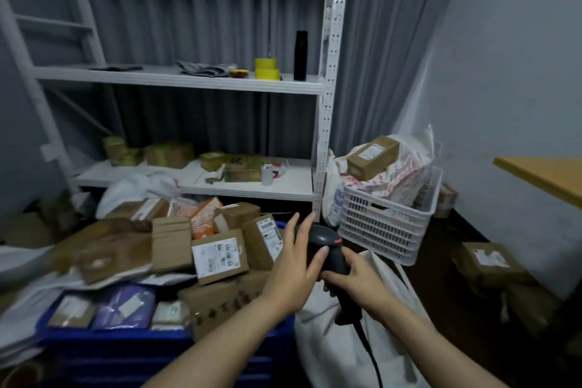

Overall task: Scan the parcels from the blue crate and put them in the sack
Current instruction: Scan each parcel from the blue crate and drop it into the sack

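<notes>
A blue crate point(119, 343) at the lower left is heaped with cardboard parcels; one box with a white label point(219, 257) lies on top near my hands. A white sack point(340, 353) stands right of the crate, its mouth below my hands. My right hand point(352, 277) grips the handle of a black barcode scanner point(327, 249), whose cable hangs down over the sack. My left hand point(297, 264) is beside the scanner's head with fingers straight, its thumb touching the head. No parcel is in either hand.
White metal shelving point(189, 79) stands behind, with yellow tape rolls point(267, 69), a black bottle point(300, 55) and more boxes on the lower shelf. A white plastic basket point(387, 224) with bags and a box sits to the right. A wooden table corner point(541, 176) juts in far right. Boxes lie on the floor point(485, 264).
</notes>
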